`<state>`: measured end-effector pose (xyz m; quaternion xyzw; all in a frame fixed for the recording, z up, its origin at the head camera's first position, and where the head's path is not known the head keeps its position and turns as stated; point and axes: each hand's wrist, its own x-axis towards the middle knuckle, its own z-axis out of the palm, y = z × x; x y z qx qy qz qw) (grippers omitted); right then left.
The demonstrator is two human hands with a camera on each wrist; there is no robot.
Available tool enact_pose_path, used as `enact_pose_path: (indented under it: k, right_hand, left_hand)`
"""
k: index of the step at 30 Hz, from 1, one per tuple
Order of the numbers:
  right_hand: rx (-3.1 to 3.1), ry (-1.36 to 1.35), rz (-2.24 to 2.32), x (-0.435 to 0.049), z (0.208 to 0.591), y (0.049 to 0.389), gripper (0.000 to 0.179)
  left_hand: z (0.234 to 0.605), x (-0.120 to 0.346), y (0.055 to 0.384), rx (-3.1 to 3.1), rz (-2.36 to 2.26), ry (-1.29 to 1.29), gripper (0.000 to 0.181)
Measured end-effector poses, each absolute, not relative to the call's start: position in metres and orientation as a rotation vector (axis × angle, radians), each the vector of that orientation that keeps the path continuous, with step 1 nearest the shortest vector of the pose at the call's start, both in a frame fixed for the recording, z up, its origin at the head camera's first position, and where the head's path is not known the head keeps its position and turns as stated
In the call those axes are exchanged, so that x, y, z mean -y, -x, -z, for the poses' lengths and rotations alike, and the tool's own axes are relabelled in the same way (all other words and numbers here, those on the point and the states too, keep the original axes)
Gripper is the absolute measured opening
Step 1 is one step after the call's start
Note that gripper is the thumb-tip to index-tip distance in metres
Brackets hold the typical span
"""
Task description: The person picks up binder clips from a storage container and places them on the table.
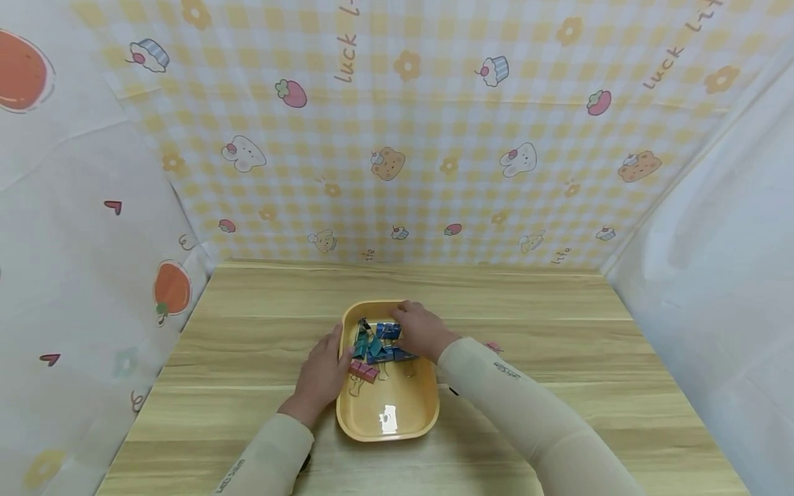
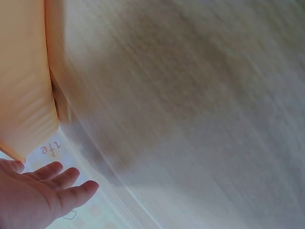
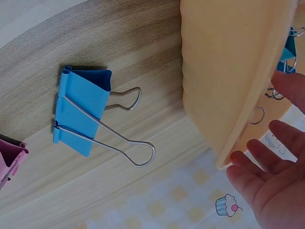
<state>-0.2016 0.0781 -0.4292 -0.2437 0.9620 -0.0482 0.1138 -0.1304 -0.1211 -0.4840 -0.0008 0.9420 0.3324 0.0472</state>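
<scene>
Where right grip (image 1: 424,332) overlaps blue clips (image 1: 389,331), pink clip (image 3: 12,155) cropped, wrist view

the right wrist view's left edge crops a pink clip (image 3: 11,154)

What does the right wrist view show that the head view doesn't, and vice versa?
Only the right wrist view shows a blue clip lying on the table beside the tray.
Only the head view shows the left hand at the tray's side and a pink clip inside the tray.
Both show the right hand, the tray, a teal clip in it and another pink clip on the table.
</scene>
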Motion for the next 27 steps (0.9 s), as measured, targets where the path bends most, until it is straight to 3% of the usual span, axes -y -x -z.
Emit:
enact_pose_path:
  k: [27]
  right_hand:
    - [-2.852,0.703,-0.066,-0.062,0.433,0.202,0.034]
  left_hand:
    - [0.481,0.12,0.129,-2.884,-1.014,0.005,0.064]
